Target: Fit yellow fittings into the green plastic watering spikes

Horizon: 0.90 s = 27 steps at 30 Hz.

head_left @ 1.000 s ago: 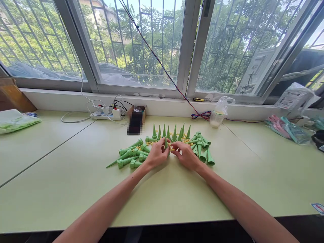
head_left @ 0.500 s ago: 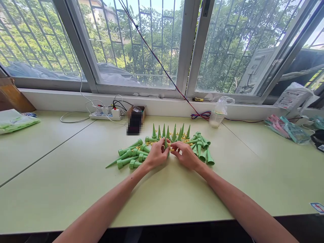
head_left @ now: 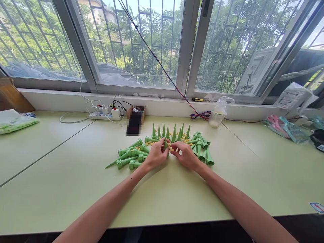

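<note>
While our left hand (head_left: 157,154) holds a cone (head_left: 165,143) upright, our right hand (head_left: 186,154) pinches a yellow piece (head_left: 171,150) just to its right.

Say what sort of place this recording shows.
Probably an indoor workroom, though a home workspace is possible: a long pale green table runs below wide windows, many similar green cones are gathered on it, and a power strip sits near its back edge.

The table (head_left: 162,199) carries green spikes (head_left: 174,134), some upright, others lying, and yellow bits (head_left: 149,143). Along its back are a power strip (head_left: 96,116), box (head_left: 143,115) and cup (head_left: 215,120); bags (head_left: 295,131) lie toward both ends.
</note>
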### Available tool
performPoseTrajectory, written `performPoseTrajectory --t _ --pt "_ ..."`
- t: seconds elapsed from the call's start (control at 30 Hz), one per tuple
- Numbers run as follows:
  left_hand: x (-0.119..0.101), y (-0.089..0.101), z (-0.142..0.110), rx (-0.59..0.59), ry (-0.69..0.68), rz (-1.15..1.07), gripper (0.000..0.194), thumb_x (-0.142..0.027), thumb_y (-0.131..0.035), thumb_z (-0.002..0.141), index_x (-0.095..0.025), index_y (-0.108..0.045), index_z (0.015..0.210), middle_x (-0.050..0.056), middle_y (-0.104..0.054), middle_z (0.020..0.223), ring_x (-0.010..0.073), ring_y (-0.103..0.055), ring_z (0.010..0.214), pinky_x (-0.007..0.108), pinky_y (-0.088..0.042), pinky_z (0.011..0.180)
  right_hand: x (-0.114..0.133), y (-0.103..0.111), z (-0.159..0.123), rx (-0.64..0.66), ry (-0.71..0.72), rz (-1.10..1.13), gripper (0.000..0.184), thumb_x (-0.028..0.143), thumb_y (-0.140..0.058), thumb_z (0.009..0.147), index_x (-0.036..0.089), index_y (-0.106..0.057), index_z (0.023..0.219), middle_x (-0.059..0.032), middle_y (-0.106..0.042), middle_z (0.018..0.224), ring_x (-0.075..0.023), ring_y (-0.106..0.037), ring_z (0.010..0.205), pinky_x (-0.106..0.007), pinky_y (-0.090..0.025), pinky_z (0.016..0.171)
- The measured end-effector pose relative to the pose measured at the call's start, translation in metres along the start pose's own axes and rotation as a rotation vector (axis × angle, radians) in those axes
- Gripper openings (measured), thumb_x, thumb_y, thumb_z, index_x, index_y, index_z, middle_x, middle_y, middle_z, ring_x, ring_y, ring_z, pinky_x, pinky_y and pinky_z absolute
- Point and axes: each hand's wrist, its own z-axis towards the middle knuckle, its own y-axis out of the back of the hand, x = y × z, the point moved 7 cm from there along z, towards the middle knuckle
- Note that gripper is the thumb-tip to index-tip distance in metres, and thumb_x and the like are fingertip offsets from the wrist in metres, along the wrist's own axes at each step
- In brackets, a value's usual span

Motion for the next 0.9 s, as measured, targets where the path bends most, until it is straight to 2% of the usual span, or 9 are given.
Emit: performPoseTrajectory --t 0.33,0.57,0.9 --pt "-0.001 -0.001 0.0 0.022 0.002 0.051 0.019 -0.02 -0.052 0.08 -0.016 -0.057 0.098 0.001 -0.063 0.075 0.0107 -0.054 0.054 0.021 -0.041 0.05 0.001 -0.001 0.0 0.021 -0.034 0.033 0.012 0.022 -0.053 0.093 0.019 -0.064 0.096 -0.0027 -0.068 0.08 -0.015 -0.06 0.069 -0.026 -0.045 0.068" --pt "0.0 -0.001 0.0 0.021 0.015 0.056 0.021 -0.019 -0.053 0.08 -0.016 -0.057 0.1 0.002 -0.064 0.076 0.0121 -0.057 0.056 0.023 -0.043 0.053 0.0 0.0 0.001 0.03 -0.028 -0.045 0.005 0.018 -0.064 0.083 0.018 -0.063 0.089 -0.003 -0.063 0.08 -0.0158 -0.056 0.071 -0.027 -0.044 0.068" --pt "0.002 -0.004 0.002 0.091 0.038 0.021 0.024 -0.019 -0.056 0.075 -0.017 -0.055 0.099 0.0 -0.064 0.081 0.0095 -0.051 0.054 0.022 -0.044 0.053 -0.009 -0.002 0.001 0.052 -0.079 -0.054 0.006 0.014 -0.061 0.086 0.017 -0.061 0.081 -0.0028 -0.065 0.078 -0.0159 -0.057 0.071 -0.027 -0.043 0.069"
